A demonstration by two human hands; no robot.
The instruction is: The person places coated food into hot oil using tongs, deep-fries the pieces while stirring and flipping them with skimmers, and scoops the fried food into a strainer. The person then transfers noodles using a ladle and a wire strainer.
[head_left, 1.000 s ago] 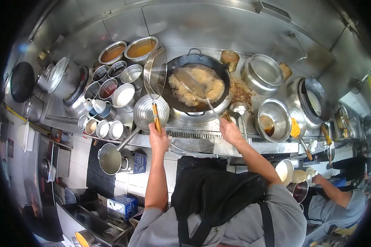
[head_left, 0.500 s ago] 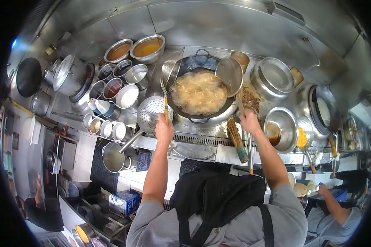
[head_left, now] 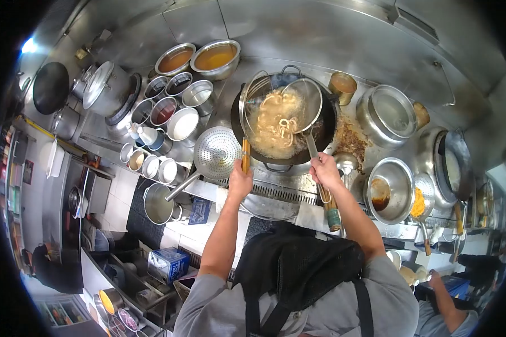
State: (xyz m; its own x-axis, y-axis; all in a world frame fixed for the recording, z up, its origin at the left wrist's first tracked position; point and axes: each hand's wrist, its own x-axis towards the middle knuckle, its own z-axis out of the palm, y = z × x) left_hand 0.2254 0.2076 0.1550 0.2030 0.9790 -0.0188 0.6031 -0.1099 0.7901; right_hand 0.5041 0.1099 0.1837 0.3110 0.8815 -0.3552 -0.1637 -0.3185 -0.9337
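Observation:
My left hand [head_left: 241, 181] is closed around the wooden handle of a wire skimmer [head_left: 253, 92], whose head dips over the left side of the wok [head_left: 329, 126]. In my right hand [head_left: 325, 170] is the metal handle of a round mesh strainer [head_left: 311, 98], tilted over the wok's right side. Pale fried strips [head_left: 284, 126] lie between the two heads above bubbling oil; how they are shared between the heads is unclear. Below my right hand stands a bamboo brush [head_left: 332, 216] with a green-wrapped end. A ladle [head_left: 346, 162] rests just right of that hand.
A perforated ladle [head_left: 218, 147] lies left of the wok. Several seasoning pots, including one of white powder [head_left: 183, 124], stand beyond it. On the right are a steel bowl [head_left: 393, 194] with brown residue and a large pot [head_left: 365, 121]. Another person's arm [head_left: 447, 300] shows lower right.
Both strainers have moved inward over the wok, and fried strips now show gathered between them. My right hand has come left, toward the wok. The whole view has shifted slightly.

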